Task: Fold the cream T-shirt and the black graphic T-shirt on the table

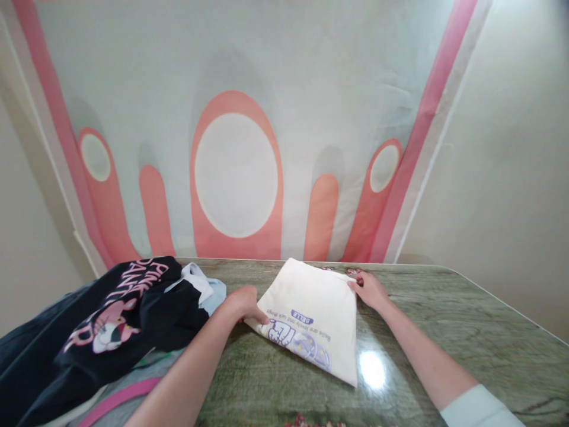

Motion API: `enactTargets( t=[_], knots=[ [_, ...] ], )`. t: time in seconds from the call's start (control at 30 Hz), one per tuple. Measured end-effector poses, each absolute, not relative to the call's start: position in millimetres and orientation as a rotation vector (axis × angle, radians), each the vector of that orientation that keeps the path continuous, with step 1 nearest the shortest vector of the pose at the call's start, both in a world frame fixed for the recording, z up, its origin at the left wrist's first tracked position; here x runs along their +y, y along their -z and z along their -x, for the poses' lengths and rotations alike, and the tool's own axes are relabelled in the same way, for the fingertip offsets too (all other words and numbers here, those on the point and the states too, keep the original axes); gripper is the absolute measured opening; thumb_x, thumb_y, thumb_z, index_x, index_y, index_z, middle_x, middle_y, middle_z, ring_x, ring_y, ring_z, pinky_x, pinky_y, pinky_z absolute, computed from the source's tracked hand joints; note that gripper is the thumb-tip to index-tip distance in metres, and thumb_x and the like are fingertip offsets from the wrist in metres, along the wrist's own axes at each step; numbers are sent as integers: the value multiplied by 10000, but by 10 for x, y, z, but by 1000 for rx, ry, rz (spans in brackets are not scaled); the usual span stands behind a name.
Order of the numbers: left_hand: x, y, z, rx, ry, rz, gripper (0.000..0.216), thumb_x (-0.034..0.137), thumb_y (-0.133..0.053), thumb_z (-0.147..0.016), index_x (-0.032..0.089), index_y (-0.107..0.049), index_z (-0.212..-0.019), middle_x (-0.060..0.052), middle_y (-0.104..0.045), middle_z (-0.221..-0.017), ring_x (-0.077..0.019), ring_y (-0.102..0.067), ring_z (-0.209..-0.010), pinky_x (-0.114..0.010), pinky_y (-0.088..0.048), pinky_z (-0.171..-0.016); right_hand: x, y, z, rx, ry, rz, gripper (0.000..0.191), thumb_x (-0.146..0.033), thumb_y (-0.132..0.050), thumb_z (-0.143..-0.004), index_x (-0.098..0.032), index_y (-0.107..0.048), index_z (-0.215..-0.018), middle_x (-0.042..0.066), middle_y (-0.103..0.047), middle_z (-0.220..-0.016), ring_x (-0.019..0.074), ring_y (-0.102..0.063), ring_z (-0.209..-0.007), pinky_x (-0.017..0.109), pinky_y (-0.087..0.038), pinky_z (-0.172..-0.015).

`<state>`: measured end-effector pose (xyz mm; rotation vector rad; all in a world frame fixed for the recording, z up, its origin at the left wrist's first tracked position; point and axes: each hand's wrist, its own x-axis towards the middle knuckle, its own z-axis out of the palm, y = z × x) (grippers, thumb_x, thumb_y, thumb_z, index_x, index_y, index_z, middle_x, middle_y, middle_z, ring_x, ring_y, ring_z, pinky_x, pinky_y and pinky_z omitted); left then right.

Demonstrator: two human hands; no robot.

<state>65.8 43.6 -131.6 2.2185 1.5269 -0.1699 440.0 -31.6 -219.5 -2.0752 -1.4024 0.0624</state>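
A white T-shirt, folded into a compact four-sided shape, lies at an angle on the table. Purple print with the word BELLE runs across its near half, upside down from where I look. My left hand pinches its left corner, thumb on top and the other fingers mostly hidden below. At the far right corner, my right hand has its fingers closed on the edge of the cloth.
A heap of clothes lies on the left, with a black Pink Panther garment on top and light blue cloth beside it. The glossy wood-grain table meets a wall with a pink-and-white backdrop.
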Motion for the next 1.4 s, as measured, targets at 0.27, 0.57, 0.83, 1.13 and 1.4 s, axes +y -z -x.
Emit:
enactTargets(
  t=[0.27, 0.57, 0.83, 1.13, 1.4],
  knots=[
    [602, 1442, -568, 1410, -20, -2138, 352, 371, -692, -491, 156, -614, -759, 10, -597, -591, -158, -547, -550, -205, -338, -439, -305, 2164, -4305, -1427, -71, 1949, 184, -309, -534, -708, -188, -559, -845, 26, -587, -794, 165, -533, -738, 270, -383, -681],
    [300, 1065, -590, 1114, 489, -2192, 375, 519, -735, -419, 171, -597, -441, 10, -491, -395, -121, -412, -402, -233, -292, -422, -261, 2220, -4302, -1403, -228, 1882, 250, -244, -524, -720, -173, -540, -959, -1, -587, -707, 153, -557, -653, 274, -413, -642],
    [639, 1359, -805, 1416, -229, -2234, 386, 508, -577, -635, 153, -574, -485, 18, -484, -416, -105, -419, -416, -217, -279, -425, -195, 2249, -4260, -1310, -223, 1821, 276, -247, -486, -753, -176, -510, -1019, 43, -613, -847, 175, -581, -782, 312, -425, -757],
    [1190, 1644, -1266, 1483, -427, -2191, 353, 476, -581, -632, 129, -619, -583, 7, -525, -499, -128, -492, -522, -213, -286, -467, -203, 2276, -4280, -1370, -257, 1735, 286, -262, -466, -739, -170, -506, -1006, 9, -603, -770, 148, -571, -709, 271, -443, -676],
    [1282, 1757, -1375, 1320, -617, -2272, 232, 356, -586, -669, 131, -618, -711, -11, -609, -677, -137, -538, -635, -204, -345, -531, -274, 2198, -4196, -1369, -168, 1762, 256, -244, -458, -755, -195, -524, -997, 27, -606, -857, 156, -560, -756, 290, -426, -737]
  ],
)
